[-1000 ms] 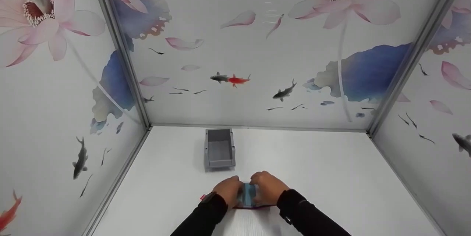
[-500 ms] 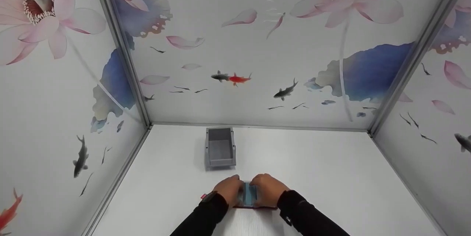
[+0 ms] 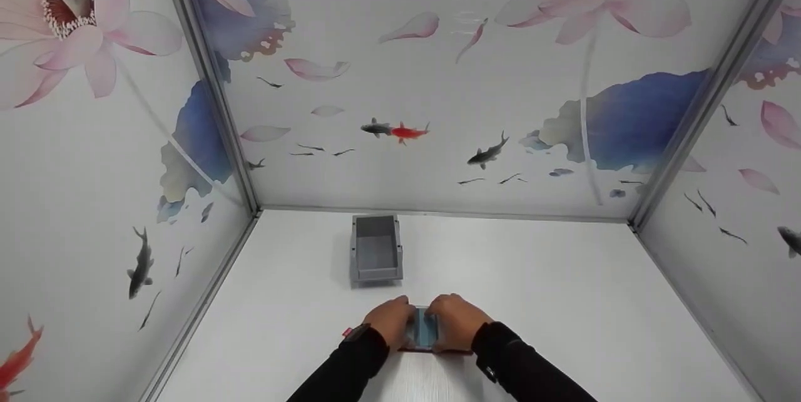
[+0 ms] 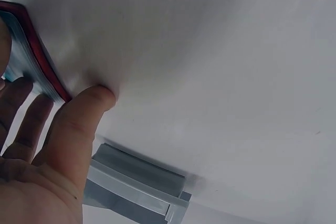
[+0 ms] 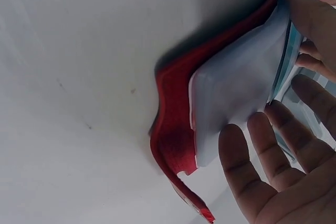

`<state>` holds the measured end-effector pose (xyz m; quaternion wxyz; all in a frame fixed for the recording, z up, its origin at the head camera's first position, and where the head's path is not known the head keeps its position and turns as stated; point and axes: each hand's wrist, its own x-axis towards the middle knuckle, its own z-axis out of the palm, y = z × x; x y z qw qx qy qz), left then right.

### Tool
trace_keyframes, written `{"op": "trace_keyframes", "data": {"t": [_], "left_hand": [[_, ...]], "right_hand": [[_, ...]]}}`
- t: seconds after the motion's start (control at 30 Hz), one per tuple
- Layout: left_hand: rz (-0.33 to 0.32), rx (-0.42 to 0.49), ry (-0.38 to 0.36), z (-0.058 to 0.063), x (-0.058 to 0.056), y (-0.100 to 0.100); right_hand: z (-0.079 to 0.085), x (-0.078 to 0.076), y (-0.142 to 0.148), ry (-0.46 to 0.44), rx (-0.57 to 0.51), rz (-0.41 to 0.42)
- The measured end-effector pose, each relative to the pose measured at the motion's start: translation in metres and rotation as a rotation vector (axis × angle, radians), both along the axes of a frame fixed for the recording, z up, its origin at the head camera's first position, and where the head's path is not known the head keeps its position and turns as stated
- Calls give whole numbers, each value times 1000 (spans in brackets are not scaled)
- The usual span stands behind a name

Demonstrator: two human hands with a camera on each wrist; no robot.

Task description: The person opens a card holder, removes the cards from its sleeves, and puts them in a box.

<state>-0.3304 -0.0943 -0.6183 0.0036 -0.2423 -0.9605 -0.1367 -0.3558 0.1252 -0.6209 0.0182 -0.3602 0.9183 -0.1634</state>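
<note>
- Watching the head view, I logged both hands at the near edge of the white table (image 3: 563, 302), left hand (image 3: 389, 322) and right hand (image 3: 455, 320) closed in on one small pouch (image 3: 424, 330) from either side.
- Pouch lay flat on the table between the hands, just in front of the grey bin (image 3: 375, 256), which stood near the back edge.
- Right wrist view: pouch (image 5: 210, 114) had a red backing and pale, blue-tinted front; right-hand fingers (image 5: 294, 145) curled over its top, thumb at the far corner.
- Left wrist view: left thumb (image 4: 84, 114) pressed beside the red edge (image 4: 42, 61); fingers lay on the blue face.
- Judged it light, soft and floppy, its film probably slick; best held by pinching the stiffer red seams at both sides.
</note>
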Motion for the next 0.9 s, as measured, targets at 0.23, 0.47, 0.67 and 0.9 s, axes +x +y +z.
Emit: {"op": "trace_keyframes", "data": {"t": [0.23, 0.47, 0.67, 0.9], "left_hand": [[4, -4, 11, -4, -1, 1], [13, 6, -13, -1, 3, 1], [44, 6, -56, 0, 3, 2], [56, -18, -47, -10, -3, 2]], "right_hand": [[4, 1, 0, -1, 6, 11], [8, 2, -2, -21, 64, -14], [7, 3, 0, -25, 81, -27], [11, 3, 5, -9, 50, -6]]}}
